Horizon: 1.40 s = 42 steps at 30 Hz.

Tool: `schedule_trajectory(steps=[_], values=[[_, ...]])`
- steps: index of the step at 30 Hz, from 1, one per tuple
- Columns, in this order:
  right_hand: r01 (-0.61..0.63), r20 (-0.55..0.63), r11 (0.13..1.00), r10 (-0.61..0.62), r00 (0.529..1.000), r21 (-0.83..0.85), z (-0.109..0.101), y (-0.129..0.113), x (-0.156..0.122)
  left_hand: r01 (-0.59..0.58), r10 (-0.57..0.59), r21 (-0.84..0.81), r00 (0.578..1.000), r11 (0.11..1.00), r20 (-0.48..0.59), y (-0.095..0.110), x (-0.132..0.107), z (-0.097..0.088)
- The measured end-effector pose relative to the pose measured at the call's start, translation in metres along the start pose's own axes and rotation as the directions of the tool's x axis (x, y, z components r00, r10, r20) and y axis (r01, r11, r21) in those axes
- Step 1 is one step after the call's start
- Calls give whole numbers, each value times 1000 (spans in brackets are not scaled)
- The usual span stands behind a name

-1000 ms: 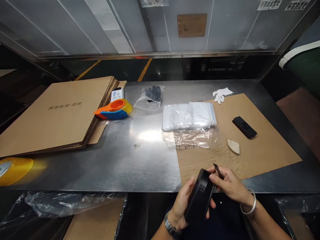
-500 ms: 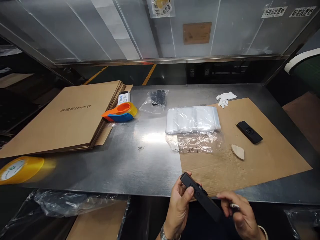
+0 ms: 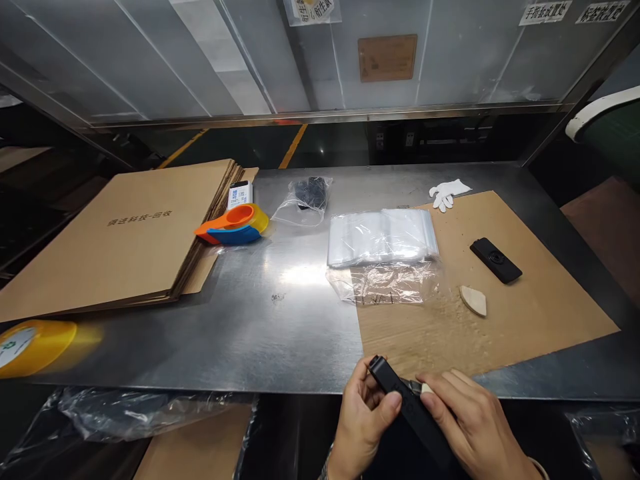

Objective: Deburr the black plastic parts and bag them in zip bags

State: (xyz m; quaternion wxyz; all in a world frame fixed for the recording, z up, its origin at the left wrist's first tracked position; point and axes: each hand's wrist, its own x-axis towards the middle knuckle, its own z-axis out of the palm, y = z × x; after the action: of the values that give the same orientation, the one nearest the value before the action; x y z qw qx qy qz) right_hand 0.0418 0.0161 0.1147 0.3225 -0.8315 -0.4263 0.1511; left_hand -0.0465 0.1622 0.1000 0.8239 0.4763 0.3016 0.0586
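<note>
while the left hand point(image 3: 364, 417) fingers clamp the black device point(image 3: 407, 407), right hand point(image 3: 473, 427) fingers press its top.

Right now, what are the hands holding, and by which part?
A long black flat device. The left hand grips its upper end, thumb on the face; the right hand lies over its lower half, fingers on a small tool at its edge.

black device point(image 3: 407, 407), white glove point(image 3: 449, 192), orange-and-blue tape dispenser point(image 3: 233, 225), yellow tape roll point(image 3: 30, 345)
</note>
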Motion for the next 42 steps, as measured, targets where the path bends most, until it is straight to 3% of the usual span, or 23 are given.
schedule_trajectory(steps=[7, 22, 35, 42], values=[[22, 8, 998, -21, 1000, -67, -1, 0, -1, 9, -10, 52, 1000, 999, 20, -2, 1, -2], [26, -6, 998, -26, 1000, -65, -2, -1, 0, 8, -7, 48, 1000, 999, -17, -2, 1, 1], [1, 40, 998, 1, 999, -56, -4, -3, -1, -9, 7, 58, 1000, 998, 26, -6, 1, -1], [-152, 65, 988, 150, 987, 30, 4, 10, 2, -7, 5, 35, 998, 999, 55, -6, -2, -1]])
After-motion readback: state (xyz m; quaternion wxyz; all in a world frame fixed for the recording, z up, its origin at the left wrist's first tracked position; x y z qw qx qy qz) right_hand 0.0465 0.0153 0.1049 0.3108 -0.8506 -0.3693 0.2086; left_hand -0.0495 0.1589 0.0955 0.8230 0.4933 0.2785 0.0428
